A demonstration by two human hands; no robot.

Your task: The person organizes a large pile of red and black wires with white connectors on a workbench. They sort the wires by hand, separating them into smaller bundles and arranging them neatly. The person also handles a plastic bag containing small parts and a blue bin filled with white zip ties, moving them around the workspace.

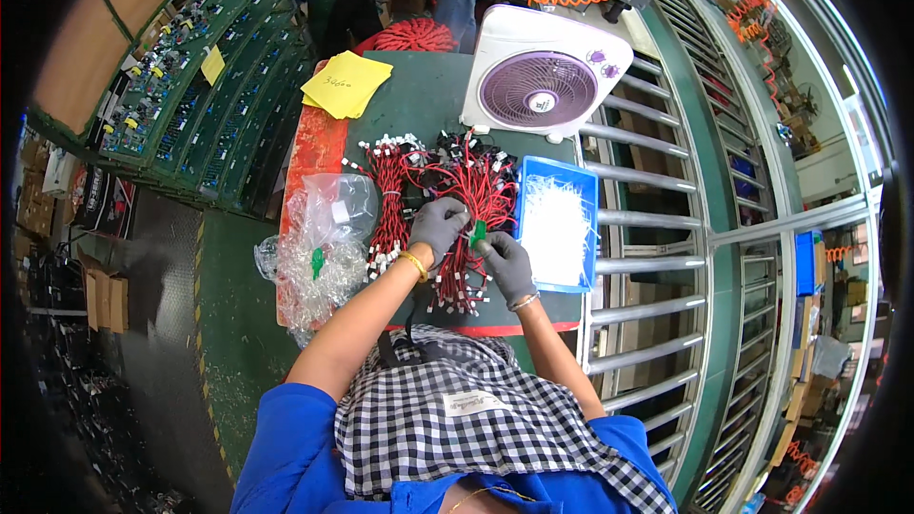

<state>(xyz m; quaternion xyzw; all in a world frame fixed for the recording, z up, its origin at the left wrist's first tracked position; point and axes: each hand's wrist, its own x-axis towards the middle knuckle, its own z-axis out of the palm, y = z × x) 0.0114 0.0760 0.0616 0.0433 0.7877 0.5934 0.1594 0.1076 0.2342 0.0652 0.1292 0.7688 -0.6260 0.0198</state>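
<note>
My left hand (pixel 439 227), in a grey glove, is closed in a pinch at the edge of a bundle of red and black wires (pixel 490 183). Its fingertips press on the wires. Close to its right, my right hand (pixel 507 265), also gloved, has thumb and finger closed on a small green piece (pixel 478 234) lying against the wires; its exact kind is too small to tell. White connectors tip many of the wire ends, which spread toward me below the hands. A second bundle of twisted red and black wires (pixel 388 195) lies left of my left hand.
A blue bin (pixel 591 276) of thin white strips stands right of the wires. Clear plastic bags (pixel 324 271) lie at left, yellow paper sheets (pixel 347 84) behind. A white and purple box fan (pixel 539 76) stands at the back right, beside a roller conveyor (pixel 647 265). Two people stand beyond the table.
</note>
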